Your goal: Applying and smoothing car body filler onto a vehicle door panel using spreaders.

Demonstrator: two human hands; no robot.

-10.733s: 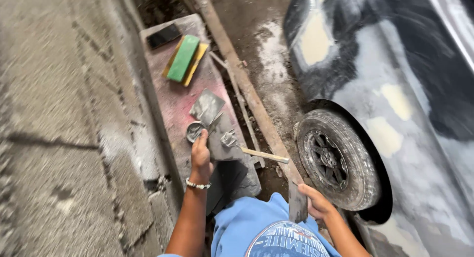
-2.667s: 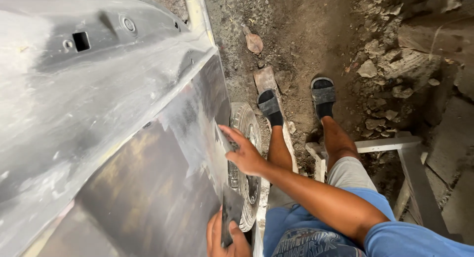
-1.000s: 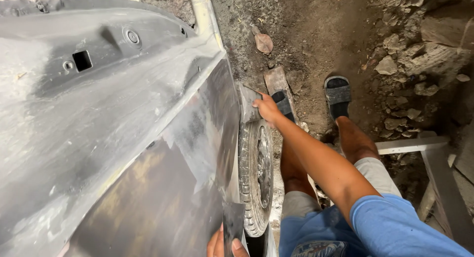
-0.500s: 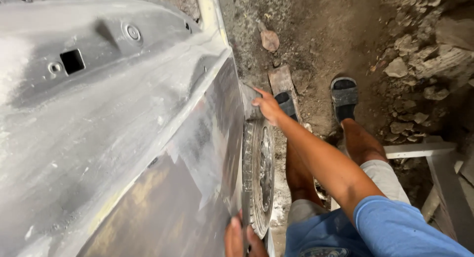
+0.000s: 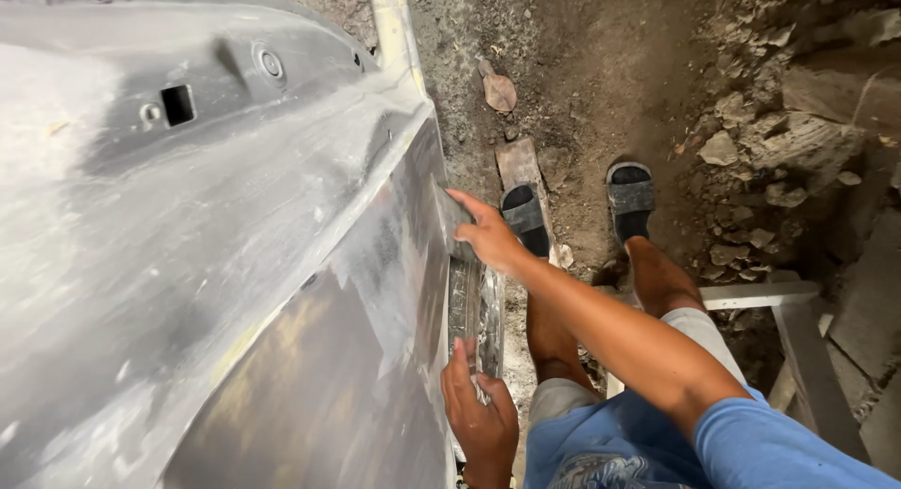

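Filler work on sanded car panel (image 5: 282, 292) above wheel (image 5: 474, 311): right hand (image 5: 488, 236) pressing spreader (image 5: 450, 212) at arch edge, left hand (image 5: 479, 414) flat, fingers together, bracing below. Likely next: steady, even smoothing stroke.

We see the car body panel (image 5: 216, 264) run off the left, top and bottom edges, so its full shape escapes us. The wheel (image 5: 474, 315) shows only as a thin slice under the panel's lip; most of it is hidden. Our left hand (image 5: 479, 416) is cut at the wrist by the bottom edge, and whatever lies under its fingers we cannot make out. The fingertips of our right hand (image 5: 488, 234) press on a small flat piece whose kind we cannot tell.
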